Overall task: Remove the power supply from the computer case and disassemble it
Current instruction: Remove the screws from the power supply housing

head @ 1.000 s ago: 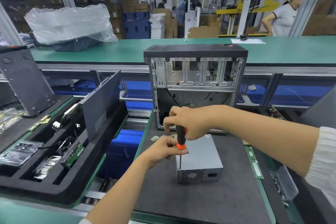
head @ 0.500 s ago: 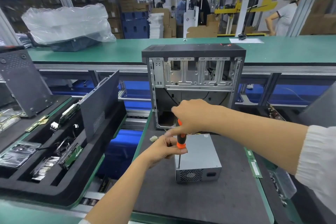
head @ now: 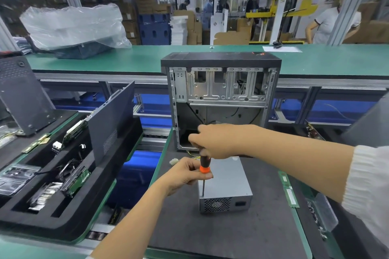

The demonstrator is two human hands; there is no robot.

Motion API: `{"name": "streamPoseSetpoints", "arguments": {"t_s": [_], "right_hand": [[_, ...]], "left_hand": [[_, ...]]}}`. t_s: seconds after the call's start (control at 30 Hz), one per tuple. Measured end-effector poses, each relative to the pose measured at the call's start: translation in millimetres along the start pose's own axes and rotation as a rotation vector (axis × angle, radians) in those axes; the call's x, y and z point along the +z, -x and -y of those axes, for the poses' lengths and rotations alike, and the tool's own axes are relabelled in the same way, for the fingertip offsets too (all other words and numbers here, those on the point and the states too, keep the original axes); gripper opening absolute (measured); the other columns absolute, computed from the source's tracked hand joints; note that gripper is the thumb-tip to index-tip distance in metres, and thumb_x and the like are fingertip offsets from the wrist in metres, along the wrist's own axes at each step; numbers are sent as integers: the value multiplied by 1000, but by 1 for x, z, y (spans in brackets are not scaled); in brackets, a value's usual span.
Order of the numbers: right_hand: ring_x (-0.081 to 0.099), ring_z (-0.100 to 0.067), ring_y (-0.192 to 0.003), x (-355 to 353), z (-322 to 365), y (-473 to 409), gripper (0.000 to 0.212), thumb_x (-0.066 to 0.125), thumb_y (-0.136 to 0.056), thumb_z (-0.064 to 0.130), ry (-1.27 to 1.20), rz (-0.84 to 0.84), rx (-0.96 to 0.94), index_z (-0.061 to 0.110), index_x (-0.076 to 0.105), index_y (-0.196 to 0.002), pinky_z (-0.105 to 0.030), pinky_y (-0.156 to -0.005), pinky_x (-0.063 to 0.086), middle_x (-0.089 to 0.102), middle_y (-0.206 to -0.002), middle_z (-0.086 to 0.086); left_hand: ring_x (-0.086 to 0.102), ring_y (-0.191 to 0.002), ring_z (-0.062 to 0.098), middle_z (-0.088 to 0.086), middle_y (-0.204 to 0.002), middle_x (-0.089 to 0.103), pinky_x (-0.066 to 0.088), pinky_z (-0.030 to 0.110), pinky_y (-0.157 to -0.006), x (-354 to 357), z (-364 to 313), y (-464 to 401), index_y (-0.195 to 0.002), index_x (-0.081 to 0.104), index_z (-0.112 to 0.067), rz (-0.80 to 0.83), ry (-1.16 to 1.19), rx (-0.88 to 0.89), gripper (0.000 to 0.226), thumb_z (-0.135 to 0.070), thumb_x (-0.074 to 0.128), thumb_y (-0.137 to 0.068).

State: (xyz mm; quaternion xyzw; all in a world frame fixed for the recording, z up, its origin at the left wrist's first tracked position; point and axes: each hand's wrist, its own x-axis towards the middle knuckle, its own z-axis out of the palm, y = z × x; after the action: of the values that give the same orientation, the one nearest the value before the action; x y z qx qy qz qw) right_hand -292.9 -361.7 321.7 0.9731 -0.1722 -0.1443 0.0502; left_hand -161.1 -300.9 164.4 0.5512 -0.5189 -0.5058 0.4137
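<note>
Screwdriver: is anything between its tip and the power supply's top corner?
Nothing visible. The black-and-orange screwdriver, held by the right hand and steadied by the left hand, has its shaft running unobstructed down to the grey metal power supply's near-left top corner.

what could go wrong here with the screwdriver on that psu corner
1. The screwdriver tip sits at the near left top corner of the power supply; neither hand clearly steadies the box, so it might shift on the mat and the tip slip off.
2. The left hand pinches low on the handle, just above the shaft, so a slip could jab its fingers.
3. A loosened screw could roll off unseen.
</note>
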Motion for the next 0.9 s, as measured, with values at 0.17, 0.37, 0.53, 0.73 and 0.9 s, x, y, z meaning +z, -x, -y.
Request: {"name": "streamPoseSetpoints", "arguments": {"t_s": [0.17, 0.37, 0.53, 0.73, 0.9], "right_hand": [[49, -18, -76, -5, -3, 6, 60, 64, -83, 52, -125, 1, 33, 18, 38, -125, -33, -65, 47, 40, -112, -5], [47, -19, -84, -7, -8, 6, 36, 60, -89, 16, -174, 32, -55, 22, 45, -121, -33, -66, 44, 41, -117, -6], [49, -18, -71, -3, -2, 6, 57, 58, -84, 62, -42, -69, 91, 18, 47, -120, -30, -56, 37, 44, -92, 0], [50, -22, -85, -4, -5, 2, 36, 60, -90, 12, -156, 70, -34, 20, 45, -122, -35, -65, 46, 41, -120, -6], [52, -20, -78, -2, 1, 1, 65, 62, -85, 54, -71, -6, 58, 20, 36, -134, -29, -60, 43, 43, -104, -3]], "left_hand": [[18, -66, 22, 18, -73, 29, 16, 27, -56, -4, 1, -1, -88, 71, -10, -1, 10, 21, 16, -22, 79, -81], [19, -60, 16, 22, -73, 21, 20, 24, -55, -3, 3, -2, -82, 74, -16, -1, -2, 25, 11, -25, 79, -81], [22, -71, 27, 20, -76, 34, 20, 27, -58, 2, 2, 1, -94, 74, -21, -36, 11, -3, 21, -27, 82, -76], [19, -58, 15, 8, -62, 21, 16, 28, -57, 2, 0, 1, -78, 74, -19, -27, 19, -11, 6, -22, 77, -83], [21, -64, 21, 5, -65, 37, 16, 32, -61, 2, -1, 1, -84, 70, -10, -18, 27, -1, 12, -19, 78, -83]]}}
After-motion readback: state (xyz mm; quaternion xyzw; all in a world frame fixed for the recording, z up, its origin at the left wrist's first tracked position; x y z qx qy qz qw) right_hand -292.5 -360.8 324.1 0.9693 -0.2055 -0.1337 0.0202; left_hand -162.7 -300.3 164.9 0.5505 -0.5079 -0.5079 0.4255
